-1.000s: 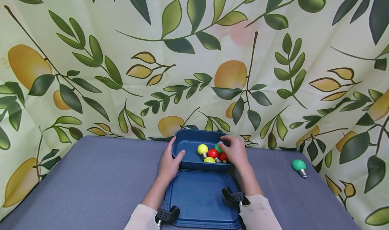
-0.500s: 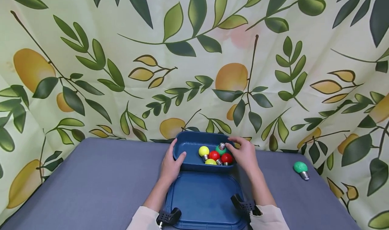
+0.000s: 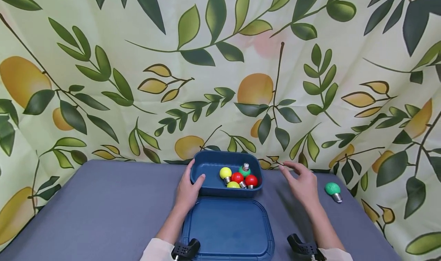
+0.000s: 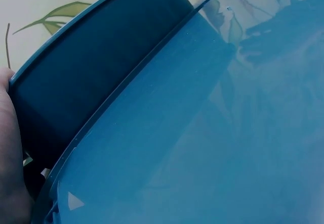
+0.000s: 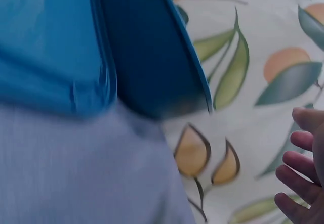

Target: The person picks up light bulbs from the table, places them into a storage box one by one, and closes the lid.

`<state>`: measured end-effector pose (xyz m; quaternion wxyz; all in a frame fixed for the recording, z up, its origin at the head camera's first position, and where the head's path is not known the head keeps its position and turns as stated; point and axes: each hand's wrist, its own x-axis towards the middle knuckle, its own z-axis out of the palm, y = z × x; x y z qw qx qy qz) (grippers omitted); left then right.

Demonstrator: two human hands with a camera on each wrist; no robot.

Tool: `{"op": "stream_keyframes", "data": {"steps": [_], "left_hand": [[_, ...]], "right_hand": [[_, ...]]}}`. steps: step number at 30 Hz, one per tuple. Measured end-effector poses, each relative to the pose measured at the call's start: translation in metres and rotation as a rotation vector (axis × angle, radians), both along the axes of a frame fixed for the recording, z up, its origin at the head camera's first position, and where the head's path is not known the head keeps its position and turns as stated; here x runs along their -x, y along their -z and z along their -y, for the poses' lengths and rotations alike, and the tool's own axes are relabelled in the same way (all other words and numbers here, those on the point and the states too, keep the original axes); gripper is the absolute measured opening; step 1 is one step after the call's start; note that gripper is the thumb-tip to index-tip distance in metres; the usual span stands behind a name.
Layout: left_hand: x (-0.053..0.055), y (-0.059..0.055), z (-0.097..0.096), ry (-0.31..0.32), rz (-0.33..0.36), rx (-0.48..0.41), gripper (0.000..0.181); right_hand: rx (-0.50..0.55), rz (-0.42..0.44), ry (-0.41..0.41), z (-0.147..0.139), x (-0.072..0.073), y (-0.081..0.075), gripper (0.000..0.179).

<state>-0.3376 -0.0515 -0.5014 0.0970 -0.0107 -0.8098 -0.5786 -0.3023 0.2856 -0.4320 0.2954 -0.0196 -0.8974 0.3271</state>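
Note:
A dark blue plastic box point(image 3: 208, 173) stands by the patterned cloth at the back. My left hand point(image 3: 187, 190) holds its left end, the thumb at the front corner and the fingers along the outer side. Inside, toward the right, lie two yellow bulbs point(image 3: 225, 172), two red bulbs point(image 3: 251, 180) and a green bulb point(image 3: 244, 172) with its metal base up. My right hand point(image 3: 303, 184) is off to the right of the box, holding nothing, its fingers loosely bent. Another green bulb point(image 3: 332, 190) rests on the table beyond it.
In front of the box lies a blue lid point(image 3: 229, 226), which fills much of the left wrist view. Grey cloth point(image 3: 127, 207) covers the table. A leaf-and-fruit printed cloth point(image 3: 220, 73) hangs behind and along the right side.
My right hand has let go of the green bulb in the box and moved right, away from the rim. The left hand has stayed on the box.

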Motion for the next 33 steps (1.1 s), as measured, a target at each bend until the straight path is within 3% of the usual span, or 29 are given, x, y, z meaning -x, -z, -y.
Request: {"op": "stream_keyframes", "data": {"steps": [4,15,24,28,33], "left_hand": [[-0.001,-0.001,0.000,0.006,0.003,0.007,0.066],[-0.002,-0.003,0.002,-0.002,0.011,0.039,0.066],[-0.003,-0.002,-0.002,-0.003,0.007,0.038,0.066],[-0.001,-0.001,-0.002,-0.008,-0.006,0.029,0.065],[-0.002,-0.002,0.001,-0.008,0.002,0.030,0.065]], "right_hand": [[-0.063,0.007,0.031,-0.023,-0.012,0.000,0.035],[-0.015,0.076,0.191,-0.067,-0.032,0.023,0.046],[0.032,0.003,0.312,-0.091,-0.037,0.051,0.046],[0.022,-0.053,0.317,-0.098,-0.034,0.063,0.045],[0.001,-0.038,0.312,-0.102,-0.031,0.073,0.048]]}}
